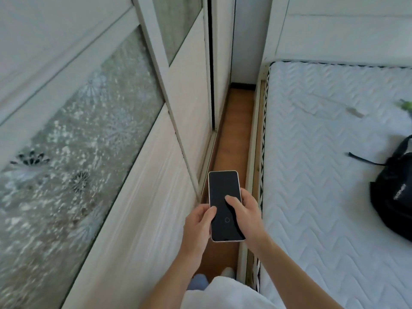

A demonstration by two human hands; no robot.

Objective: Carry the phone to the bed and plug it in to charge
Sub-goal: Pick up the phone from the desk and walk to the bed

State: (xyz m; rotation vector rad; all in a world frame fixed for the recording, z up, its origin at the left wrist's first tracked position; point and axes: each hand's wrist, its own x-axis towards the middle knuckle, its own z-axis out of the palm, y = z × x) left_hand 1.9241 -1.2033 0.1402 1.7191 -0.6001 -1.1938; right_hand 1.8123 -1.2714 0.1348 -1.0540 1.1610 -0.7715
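dark-screened phone [225, 204] in both hands' grip, left hand [198, 226], right hand [245, 210]; backpack [394, 197] cut off.

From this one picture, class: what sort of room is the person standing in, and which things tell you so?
Most likely a bedroom: a bare quilted mattress on a bed frame, a wardrobe with patterned-glass sliding doors, and a black backpack on the bed.

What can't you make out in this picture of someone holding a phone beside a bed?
- Charger or socket: none shows in the head view.
- Black backpack: cut off by the right edge; its label is too small to read.
- Green thing on the mattress: blurred, cropped.
- Phone underside: hidden by left hand and right hand.
- Wardrobe glass: smeared by motion.
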